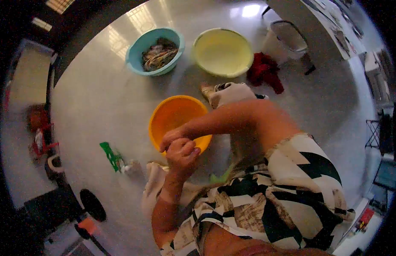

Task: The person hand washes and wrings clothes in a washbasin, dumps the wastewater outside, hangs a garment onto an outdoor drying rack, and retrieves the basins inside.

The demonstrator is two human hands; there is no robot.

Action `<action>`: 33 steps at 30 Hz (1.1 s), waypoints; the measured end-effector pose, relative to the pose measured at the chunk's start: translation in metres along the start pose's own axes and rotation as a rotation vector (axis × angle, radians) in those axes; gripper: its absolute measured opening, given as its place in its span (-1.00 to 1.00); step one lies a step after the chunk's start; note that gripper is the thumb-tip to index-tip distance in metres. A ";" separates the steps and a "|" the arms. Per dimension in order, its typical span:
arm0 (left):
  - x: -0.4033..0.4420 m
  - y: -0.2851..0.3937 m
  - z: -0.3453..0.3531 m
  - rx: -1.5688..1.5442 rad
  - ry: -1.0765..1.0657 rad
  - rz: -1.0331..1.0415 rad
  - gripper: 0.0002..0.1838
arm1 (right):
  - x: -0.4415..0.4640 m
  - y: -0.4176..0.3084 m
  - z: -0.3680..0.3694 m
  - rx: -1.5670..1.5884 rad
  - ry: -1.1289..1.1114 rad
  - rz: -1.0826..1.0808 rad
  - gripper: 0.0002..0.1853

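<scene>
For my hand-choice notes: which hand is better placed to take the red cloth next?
The right hand, likely: its forearm lies on the side of the red cloth; the left hand would probably have to reach past that forearm.

3 basins stand on the pale floor (100, 94). Over the near rim of the orange basin (181, 98), the left hand (181, 155) and right hand (170, 137) press together, fingers curled; whether they grip anything is hidden. Beyond the orange basin sits a turquoise basin (130, 56) with a brownish, crumpled heap (159, 55) inside. Beyond it to the right are a pale yellow basin (223, 51), dark red cloth (265, 71) and a whitish bin (277, 45). Left of it lies a green-and-white item (112, 156).
</scene>
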State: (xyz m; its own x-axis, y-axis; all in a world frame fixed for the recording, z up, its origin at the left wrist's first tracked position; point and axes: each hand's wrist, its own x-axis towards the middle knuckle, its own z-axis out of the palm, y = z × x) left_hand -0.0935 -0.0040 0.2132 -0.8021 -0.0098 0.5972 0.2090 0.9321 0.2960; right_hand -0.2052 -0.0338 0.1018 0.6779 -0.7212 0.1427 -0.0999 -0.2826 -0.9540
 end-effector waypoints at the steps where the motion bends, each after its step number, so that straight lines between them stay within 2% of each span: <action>1: -0.001 0.005 0.004 -0.008 -0.034 0.013 -0.90 | 0.006 0.008 0.008 -0.081 -0.042 0.074 -0.88; 4: -0.007 0.014 0.015 0.036 -0.108 -0.035 -0.94 | 0.004 0.014 0.015 -0.004 -0.131 0.445 -0.89; 6: 0.003 0.023 0.018 0.001 -0.131 -0.060 -0.93 | -0.006 -0.046 -0.006 -0.331 -0.313 0.293 -0.77; 10: -0.011 0.015 0.031 -0.064 -0.181 -0.176 -0.90 | 0.001 -0.024 0.000 -0.299 -0.371 0.420 -0.78; 14: -0.009 0.018 0.053 0.047 -0.247 -0.171 -0.89 | -0.010 -0.020 -0.007 -0.276 -0.355 0.447 -0.79; 17: -0.019 -0.013 0.059 0.007 -0.172 -0.157 -0.91 | -0.008 -0.005 -0.022 -0.208 -0.264 0.452 -0.80; 20: -0.016 -0.045 0.044 0.105 -0.013 0.084 -0.90 | -0.012 0.020 -0.043 0.036 -0.046 0.405 -0.80; 23: 0.011 -0.031 0.021 0.264 0.101 -0.137 -0.73 | -0.033 0.036 -0.049 0.775 0.316 0.273 -0.80; 24: 0.015 -0.032 0.010 0.291 0.149 -0.198 -0.69 | -0.032 0.037 -0.055 0.678 0.282 0.189 -0.80; 25: 0.015 -0.032 0.002 0.286 0.128 -0.295 -0.50 | -0.026 0.030 -0.068 0.267 0.125 -0.122 -0.79; 28: 0.021 -0.035 -0.022 0.371 0.267 -0.370 -0.35 | -0.039 -0.012 -0.095 -0.119 0.127 -0.069 -0.78; 30: 0.022 -0.034 -0.028 0.373 0.300 -0.434 -0.34 | -0.044 -0.028 -0.126 0.348 0.143 0.001 -0.72; 31: 0.021 -0.037 -0.029 0.377 0.326 -0.431 -0.35 | -0.038 -0.016 -0.144 0.774 0.168 -0.102 -0.67; 33: 0.020 -0.039 -0.030 0.378 0.305 -0.443 -0.38 | -0.051 -0.016 -0.165 0.984 0.565 -0.217 -0.57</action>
State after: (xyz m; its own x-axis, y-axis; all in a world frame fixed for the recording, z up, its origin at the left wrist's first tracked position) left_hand -0.1012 -0.0518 0.2360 -0.5605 -0.4727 0.6800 -0.3607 0.8785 0.3133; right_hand -0.3584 -0.0965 0.1535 0.1639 -0.9682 0.1889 0.7581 0.0011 -0.6522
